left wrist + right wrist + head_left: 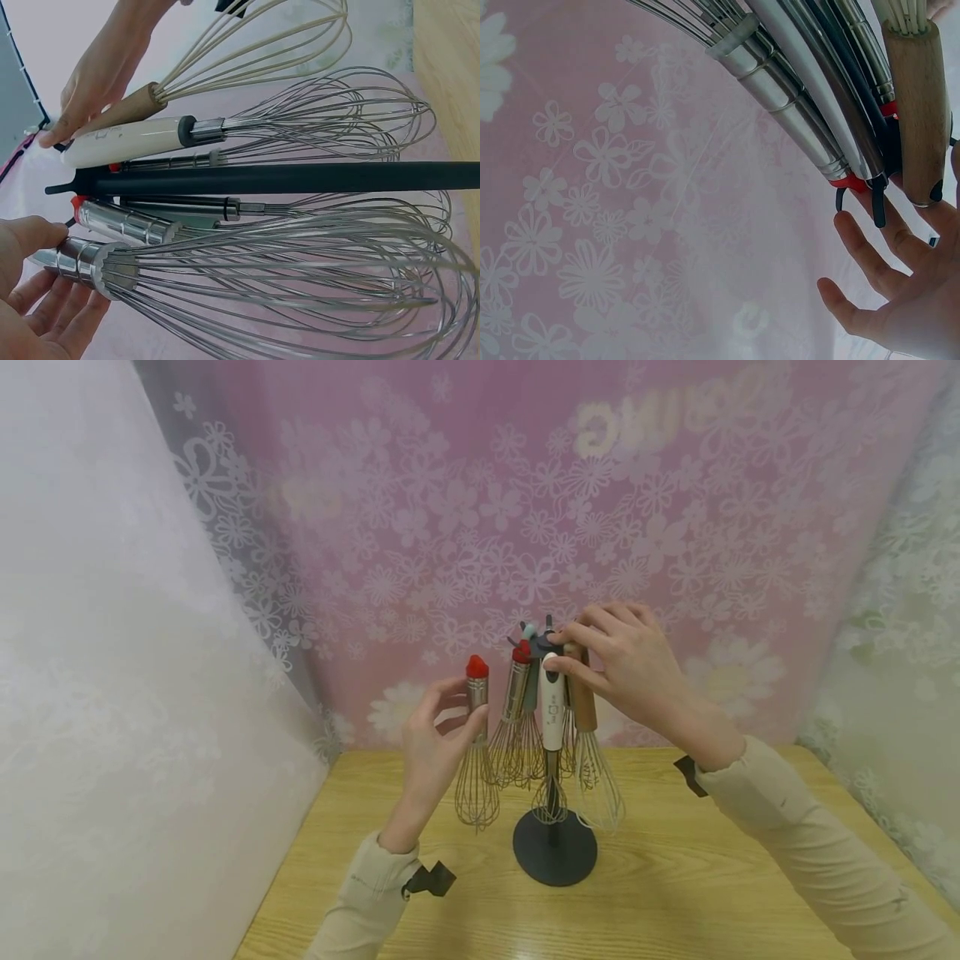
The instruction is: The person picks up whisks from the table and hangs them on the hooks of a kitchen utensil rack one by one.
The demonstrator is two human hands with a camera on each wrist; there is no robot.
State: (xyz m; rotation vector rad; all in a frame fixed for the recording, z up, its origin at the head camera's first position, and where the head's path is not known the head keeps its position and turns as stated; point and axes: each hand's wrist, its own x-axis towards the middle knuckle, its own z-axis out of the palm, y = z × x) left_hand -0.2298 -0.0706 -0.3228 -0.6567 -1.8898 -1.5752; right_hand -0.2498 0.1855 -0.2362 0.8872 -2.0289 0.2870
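Note:
In the head view my left hand (438, 731) grips the metal handle of a red-topped whisk (477, 793), left of the black whisk stand (555, 852). The left wrist view shows the thumb and fingers around that handle, its wire loops (300, 300) pointing away. My right hand (633, 664) pinches the top of the stand with thumb and index finger, close to the hooks. Its other fingers (866, 259) spread loosely in the right wrist view. Beside its thumb hangs a white-handled whisk (552, 710), and next to that a wooden-handled whisk (585, 702).
Another red-topped whisk (516, 689) and a green-handled one (531, 685) hang on the stand's left and rear. The round base stands on a wood-grain table (675, 877). Flower-patterned pink cloth (480, 527) rises behind, with pale cloth (112, 693) at the sides.

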